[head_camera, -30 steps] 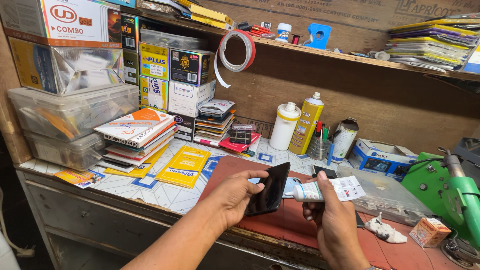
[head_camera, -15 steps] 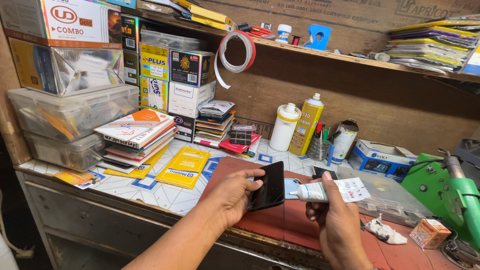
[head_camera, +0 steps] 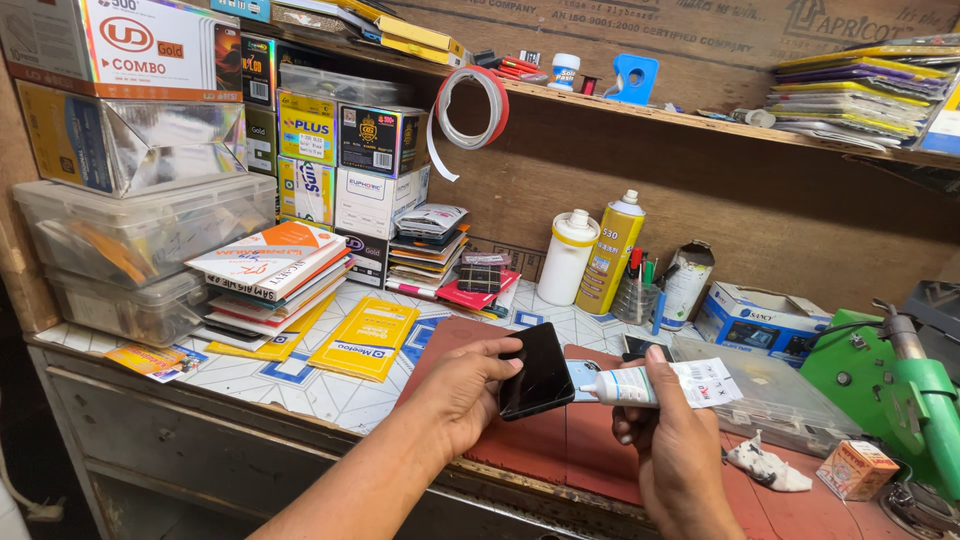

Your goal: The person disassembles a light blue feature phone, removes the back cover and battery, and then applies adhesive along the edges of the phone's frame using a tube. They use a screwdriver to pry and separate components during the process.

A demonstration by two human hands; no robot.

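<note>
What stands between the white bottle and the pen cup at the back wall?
In the head view, a yellow spray can stands between the white bottle and the pen cup.

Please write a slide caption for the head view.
Left hand holds black phone; right hand holds white glue tube.

Phone [head_camera: 537, 370] in left hand [head_camera: 465, 385], tube [head_camera: 650, 386] in right hand [head_camera: 672, 440] beside it, over mat [head_camera: 540, 445], bottles [head_camera: 567, 258] behind

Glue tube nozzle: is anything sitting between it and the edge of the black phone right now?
Nothing visible. The right hand holds the glue tube with its nozzle pointing at the black phone, which the left hand holds tilted above the red mat. The nozzle tip appears to touch the phone's edge.
</note>
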